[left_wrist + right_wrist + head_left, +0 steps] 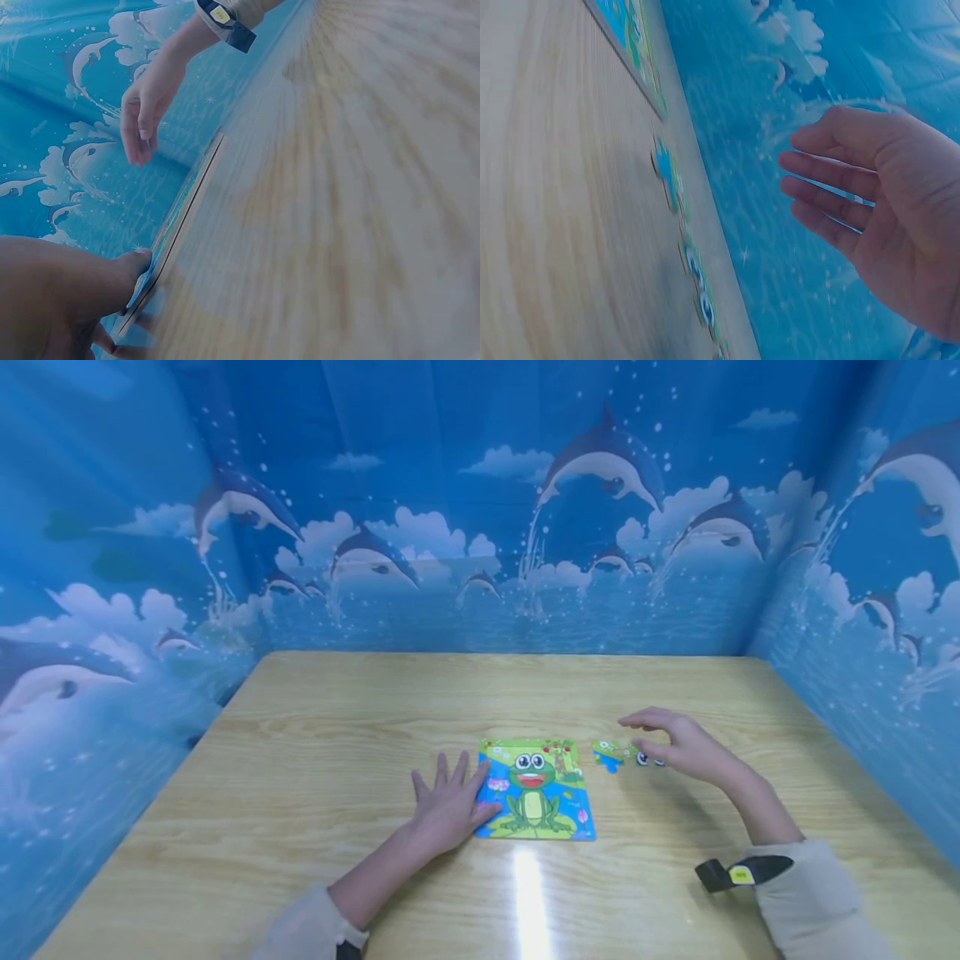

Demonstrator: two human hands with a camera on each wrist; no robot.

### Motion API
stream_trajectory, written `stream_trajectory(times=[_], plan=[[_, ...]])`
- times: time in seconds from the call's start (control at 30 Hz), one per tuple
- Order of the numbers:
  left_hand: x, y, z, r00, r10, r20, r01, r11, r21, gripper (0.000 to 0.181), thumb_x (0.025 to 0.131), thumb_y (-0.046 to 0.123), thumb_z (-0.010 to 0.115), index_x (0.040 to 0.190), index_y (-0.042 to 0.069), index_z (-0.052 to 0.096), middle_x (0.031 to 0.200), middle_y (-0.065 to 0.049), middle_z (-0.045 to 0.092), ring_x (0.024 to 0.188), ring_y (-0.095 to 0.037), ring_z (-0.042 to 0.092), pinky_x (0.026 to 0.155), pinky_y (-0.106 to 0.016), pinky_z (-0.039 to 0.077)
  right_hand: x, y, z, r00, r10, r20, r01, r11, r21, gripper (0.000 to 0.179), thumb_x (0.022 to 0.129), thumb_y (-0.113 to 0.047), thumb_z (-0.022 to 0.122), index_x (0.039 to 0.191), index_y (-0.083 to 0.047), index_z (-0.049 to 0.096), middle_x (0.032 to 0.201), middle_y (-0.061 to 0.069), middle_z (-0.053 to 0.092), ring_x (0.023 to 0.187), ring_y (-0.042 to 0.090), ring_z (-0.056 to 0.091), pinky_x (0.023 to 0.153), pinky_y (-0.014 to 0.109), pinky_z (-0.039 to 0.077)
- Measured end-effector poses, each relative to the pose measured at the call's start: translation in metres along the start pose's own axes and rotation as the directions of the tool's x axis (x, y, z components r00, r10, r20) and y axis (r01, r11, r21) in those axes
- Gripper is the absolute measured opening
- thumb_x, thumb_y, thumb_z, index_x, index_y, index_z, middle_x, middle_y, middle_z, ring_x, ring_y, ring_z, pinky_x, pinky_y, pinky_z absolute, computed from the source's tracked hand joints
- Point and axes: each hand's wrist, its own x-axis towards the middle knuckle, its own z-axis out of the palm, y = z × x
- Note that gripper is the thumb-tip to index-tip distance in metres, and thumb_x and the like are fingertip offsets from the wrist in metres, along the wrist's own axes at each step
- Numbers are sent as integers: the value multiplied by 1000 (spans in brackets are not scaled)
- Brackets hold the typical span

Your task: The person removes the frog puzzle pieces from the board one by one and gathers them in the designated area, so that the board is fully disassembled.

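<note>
A square frog puzzle (534, 793) lies flat on the table. My left hand (448, 810) rests at its left side with fingers spread. The thumb and a fingertip touch the puzzle's left edge, and the left wrist view shows the thumb (133, 264) on that edge. To the puzzle's right lie loose puzzle pieces: a green and blue piece (609, 755), and one with printed eyes (642, 759) partly hidden by my right hand (686, 747). That hand hovers above the pieces, holding nothing, its fingers slightly bent and apart from the thumb.
The wooden table (337, 718) reaches back to a blue dolphin-print curtain (450, 485) that encloses it at the back and both sides. A black band (768, 867) with a small device circles the right sleeve.
</note>
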Motion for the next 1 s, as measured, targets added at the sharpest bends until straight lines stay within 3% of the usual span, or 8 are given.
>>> stream_trajectory(times=[0.53, 1.0], plan=[[2, -2, 2, 1000, -10, 13, 9, 999, 40, 80, 85, 66, 39, 146, 15, 27, 148, -18, 18, 132, -46, 6, 93, -72, 4, 42, -56, 49, 985, -89, 145, 86, 996, 26, 30, 88, -11, 61, 117, -3, 61, 116, 10, 58, 111, 32, 50, 90, 49, 41], [0, -7, -15, 996, 15, 90, -20, 999, 50, 80, 85, 63, 45, 145, 14, 27, 148, -17, 18, 132, -44, 11, 96, -68, 10, 59, -82, 97, 964, -133, 231, 134, 991, 13, 29, 87, -12, 63, 115, -4, 62, 111, 8, 60, 104, 25, 54, 89, 43, 43]])
